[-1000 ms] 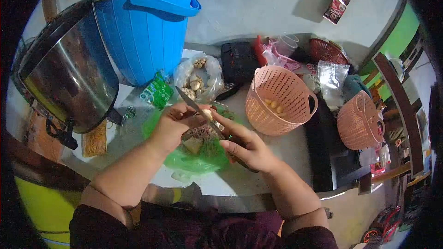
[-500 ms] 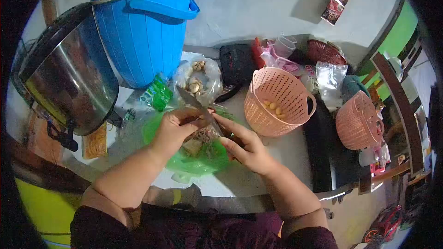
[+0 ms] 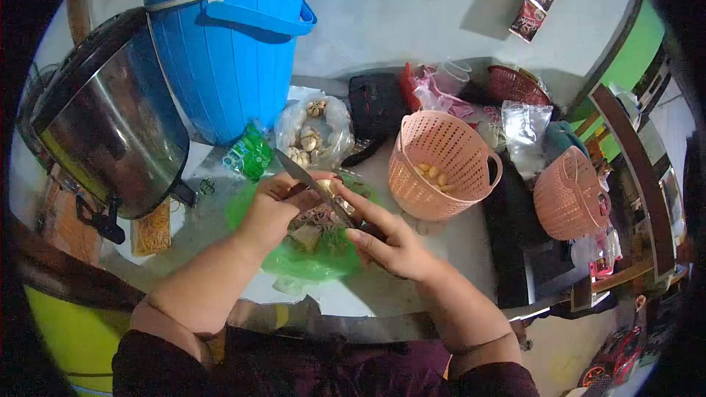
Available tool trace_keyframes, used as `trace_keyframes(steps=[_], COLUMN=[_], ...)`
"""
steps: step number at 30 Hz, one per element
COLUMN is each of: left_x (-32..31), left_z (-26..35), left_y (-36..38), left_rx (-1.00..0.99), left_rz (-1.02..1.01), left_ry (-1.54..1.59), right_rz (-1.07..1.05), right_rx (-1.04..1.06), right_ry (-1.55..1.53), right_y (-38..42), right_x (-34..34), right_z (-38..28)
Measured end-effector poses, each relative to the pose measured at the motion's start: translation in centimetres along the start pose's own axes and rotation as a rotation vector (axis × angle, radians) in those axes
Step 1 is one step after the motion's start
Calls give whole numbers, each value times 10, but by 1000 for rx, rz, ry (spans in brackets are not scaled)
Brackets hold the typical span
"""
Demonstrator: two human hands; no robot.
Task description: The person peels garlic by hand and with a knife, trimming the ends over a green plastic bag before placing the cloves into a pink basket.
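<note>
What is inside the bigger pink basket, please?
Several yellowish pieces, probably peeled garlic cloves, lie inside the bigger pink basket. Whatever is under them is hidden.

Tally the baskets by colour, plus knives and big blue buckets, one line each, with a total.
Pink baskets: 2
Dark red basket: 1
Knife: 1
Big blue bucket: 1
Total: 5

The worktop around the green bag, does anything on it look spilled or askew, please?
Nothing clearly does. Scraps lie on the green bag, and pale cloves sit inside the larger pink basket; the blue bucket looks tilted, perhaps only from lens distortion.
</note>
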State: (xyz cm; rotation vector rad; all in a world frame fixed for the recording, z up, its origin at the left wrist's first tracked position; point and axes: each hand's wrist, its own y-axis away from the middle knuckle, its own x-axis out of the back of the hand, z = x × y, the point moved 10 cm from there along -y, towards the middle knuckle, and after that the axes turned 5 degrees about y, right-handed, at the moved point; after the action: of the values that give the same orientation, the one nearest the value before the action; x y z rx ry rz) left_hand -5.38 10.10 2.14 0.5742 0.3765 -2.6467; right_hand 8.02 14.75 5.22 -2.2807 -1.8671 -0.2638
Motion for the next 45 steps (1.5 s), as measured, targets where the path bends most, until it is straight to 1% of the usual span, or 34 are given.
trace_keyframes(steps=[2, 4, 5, 8, 11, 12, 14, 17, 18, 20, 23, 24, 25, 26, 28, 29, 31, 32, 34, 36, 37, 41, 45], left_x=[8, 4, 2, -3, -3, -4, -5, -5, -7, -10, -11, -9, -5, -3, -7, -9, 0, 3, -2, -3, -1, -6, -9], left_z=[-9, -5, -2, 11, 14, 15, 15, 6, 9, 15, 14, 11, 5, 1, 8, 11, -3, -8, 0, 3, 2, 7, 8], left_y=[-2, -1, -1, -2, 0, 0, 0, 0, -1, -1, 0, 0, 0, 0, -1, -1, -2, -2, -2, -3, -2, -2, 0], left_rx=[-4, 17, 28, -74, -44, -73, -127, 33, -2, -72, 7, 4, 4, 2, -66, -99, -28, 8, 4, 5, 10, -3, -26], left_rz=[9, 3, 0, -8, -3, -14, -37, -36, -50, -77, -5, -13, -21, -29, -63, -80, -66, -60, -38, -22, -18, -52, -58], left_ry=[37, -51, -96, -239, -277, -293, -326, -223, -247, -298, -215, -204, -192, -181, -209, -224, -153, -118, -113, -90, -70, -94, -119], right_rz=[24, 39, 39, 42, 60, 68, 65, 60, 58, 68, 103, 118, 93, 102, 120, 134, 137, 123, 95, 64, 56, 8, 24], right_rx=[92, 142, 148, 129, 170, 197, 188, 274, 319, 342, 389, 406, 306, 311, 322, 359, 277, 198, 2, -23, 68, 130, 232], right_ry=[70, 124, 131, 217, 302, 324, 346, 395, 414, 409, 405, 404, 433, 431, 430, 415, 290, 198, -16, -57, 21, 176, 281], right_y=[-1, -1, -1, 0, 1, 1, 1, 1, 1, 2, 2, 2, 1, 1, 1, 2, 0, 0, 3, 4, 3, 2, -1], right_x=[3, 4, 4, 6, 6, 6, 6, 6, 6, 6, 6, 6, 7, 8, 10, 12, 17, 18, 19, 16, 14, 5, 6], right_z=[-1, -3, -2, -9, -13, -14, -13, -17, -19, -21, -26, -29, -21, -21, -21, -21, -12, -6, 6, 6, -2, -10, -17])
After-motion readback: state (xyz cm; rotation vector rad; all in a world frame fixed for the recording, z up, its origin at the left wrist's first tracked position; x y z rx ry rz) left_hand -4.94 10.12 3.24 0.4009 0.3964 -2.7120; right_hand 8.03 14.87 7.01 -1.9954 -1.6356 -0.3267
